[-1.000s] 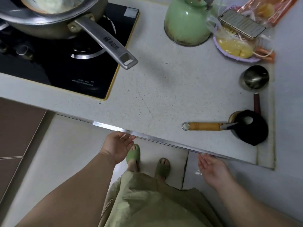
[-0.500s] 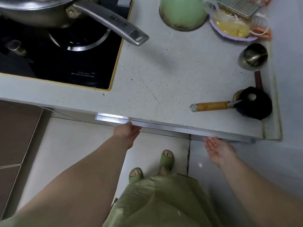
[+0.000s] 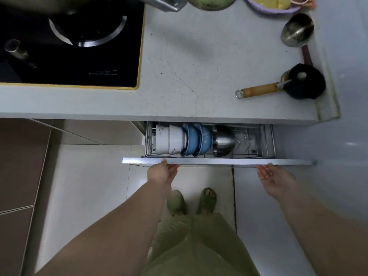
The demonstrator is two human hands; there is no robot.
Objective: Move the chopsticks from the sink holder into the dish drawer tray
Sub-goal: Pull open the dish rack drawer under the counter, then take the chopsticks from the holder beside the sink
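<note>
Both hands meet the dish drawer's [image 3: 217,161] front edge — left hand [image 3: 162,173] hooked under it, right hand [image 3: 273,179] open, palm up, fingertips touching. Chopsticks not visible; bowls [image 3: 179,142] fill the rack.

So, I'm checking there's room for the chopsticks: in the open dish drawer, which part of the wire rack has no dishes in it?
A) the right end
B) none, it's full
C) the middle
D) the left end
A: the white ceramic bowls, blue bowls and steel bowl fill the left and middle of the wire rack, while its right end holds only bare wires.
</note>
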